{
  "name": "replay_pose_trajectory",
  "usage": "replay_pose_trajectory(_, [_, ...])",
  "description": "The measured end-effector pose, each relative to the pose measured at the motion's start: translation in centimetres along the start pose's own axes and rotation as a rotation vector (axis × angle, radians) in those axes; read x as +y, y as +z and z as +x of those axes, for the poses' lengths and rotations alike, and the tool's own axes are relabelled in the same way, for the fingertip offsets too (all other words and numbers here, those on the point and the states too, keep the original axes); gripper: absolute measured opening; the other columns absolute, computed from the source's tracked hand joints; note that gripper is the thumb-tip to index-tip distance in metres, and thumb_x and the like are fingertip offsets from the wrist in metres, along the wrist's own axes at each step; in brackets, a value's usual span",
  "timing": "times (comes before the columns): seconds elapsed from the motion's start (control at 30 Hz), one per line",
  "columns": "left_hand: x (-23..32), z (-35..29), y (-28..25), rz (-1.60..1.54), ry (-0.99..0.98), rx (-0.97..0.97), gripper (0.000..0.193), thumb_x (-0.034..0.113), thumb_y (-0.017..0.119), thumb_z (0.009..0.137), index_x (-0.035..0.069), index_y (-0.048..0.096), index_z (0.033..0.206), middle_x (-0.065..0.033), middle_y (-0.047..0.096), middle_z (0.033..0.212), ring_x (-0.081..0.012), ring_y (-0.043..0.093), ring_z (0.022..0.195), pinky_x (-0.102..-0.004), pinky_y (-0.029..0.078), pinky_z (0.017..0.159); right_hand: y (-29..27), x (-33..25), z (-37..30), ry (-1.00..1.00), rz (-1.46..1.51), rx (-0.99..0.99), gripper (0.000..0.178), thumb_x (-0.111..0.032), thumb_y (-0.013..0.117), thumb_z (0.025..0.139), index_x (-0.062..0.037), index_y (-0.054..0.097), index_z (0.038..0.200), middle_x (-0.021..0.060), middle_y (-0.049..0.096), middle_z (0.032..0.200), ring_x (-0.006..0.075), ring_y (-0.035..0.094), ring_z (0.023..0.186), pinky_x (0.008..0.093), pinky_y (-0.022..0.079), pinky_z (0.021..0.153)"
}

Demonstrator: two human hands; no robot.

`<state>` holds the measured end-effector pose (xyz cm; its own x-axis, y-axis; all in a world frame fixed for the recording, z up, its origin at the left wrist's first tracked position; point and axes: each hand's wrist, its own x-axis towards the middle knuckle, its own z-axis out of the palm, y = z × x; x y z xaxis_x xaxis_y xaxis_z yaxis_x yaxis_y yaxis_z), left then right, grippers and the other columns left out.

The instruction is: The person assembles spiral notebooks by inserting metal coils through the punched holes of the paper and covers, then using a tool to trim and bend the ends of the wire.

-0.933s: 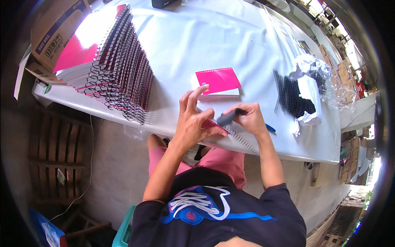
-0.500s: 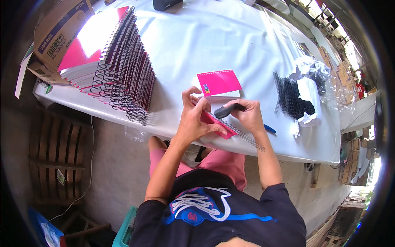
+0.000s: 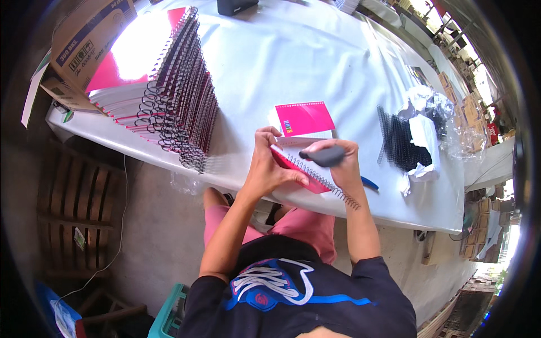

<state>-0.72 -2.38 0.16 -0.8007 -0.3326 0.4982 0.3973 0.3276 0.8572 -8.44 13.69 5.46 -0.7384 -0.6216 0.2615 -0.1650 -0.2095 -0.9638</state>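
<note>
My left hand [image 3: 264, 168] grips a small pink-covered notebook [image 3: 321, 183], thumb on its front and fingers behind its upper end. A dark wire coil [image 3: 319, 173] runs along the notebook's edge, its loose end [image 3: 348, 198] sticking out past the lower right corner beside my right wrist. My right hand [image 3: 346, 163] is closed round a black, rounded hand tool [image 3: 327, 156]. The tool's narrow tip lies at the coil near the upper part of the notebook; whether it touches is unclear. Just beyond my hands lies another pink-covered pad [image 3: 306, 118] with a punched edge.
A tall stack of coil-bound pink notebooks [image 3: 183, 107] stands at left, by a cardboard box [image 3: 90, 42]. On the right, loose black coils [image 3: 403, 143] lie in white paper and clear plastic [image 3: 465, 135]. A blue pen-like object [image 3: 369, 183] rests near the white-covered table's [image 3: 282, 62] front edge.
The black tool has swung in my right hand, so its broad body now points more toward the camera. The notebook tilts slightly differently in my left hand. The view has shifted a little.
</note>
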Motion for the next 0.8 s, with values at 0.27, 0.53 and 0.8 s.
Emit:
replay_pose_trajectory(0.27, [0.2, 0.1, -0.3, -0.020, -0.051, -0.118, 0.098, 0.044, 0.091, 0.040, 0.004, 0.024, 0.100, -0.0133, 0.031, 0.103, -0.0260, 0.039, 0.102, -0.0349, 0.037, 0.091, 1.1, 0.8, 2.1, 0.104, -0.416, -0.038, 0.020, 0.009, 0.064, 0.070, -0.0014, 0.071, 0.086, 0.0035, 0.068, 0.076, 0.0065, 0.060, 0.069, 0.0216, 0.047, 0.065])
replay_pose_trajectory(0.53, [-0.3, 0.1, -0.3, 0.024, 0.042, -0.107, 0.094, 0.044, 0.090, 0.042, 0.005, 0.023, 0.096, -0.0143, 0.028, 0.102, -0.0262, 0.036, 0.102, -0.0360, 0.037, 0.090, 0.8, 0.7, 2.9, 0.036, -0.652, -0.012, 0.024, 0.006, 0.067, 0.065, -0.0025, 0.070, 0.088, 0.0061, 0.070, 0.079, 0.0085, 0.061, 0.068, 0.0255, 0.049, 0.064])
replay_pose_trajectory(0.8, [-0.4, -0.2, -1.8, -0.289, -0.149, -0.229, 0.031, 0.015, 0.069, 0.081, 0.003, 0.046, 0.099, -0.0063, 0.048, 0.101, -0.0131, 0.045, 0.094, -0.0240, 0.041, 0.078, -8.1, -0.9, -2.1, 0.046, -1.252, 0.249, 0.055, -0.017, 0.066, 0.076, -0.0094, 0.050, 0.128, 0.0154, 0.052, 0.127, 0.0321, 0.050, 0.115, 0.0395, 0.039, 0.097])
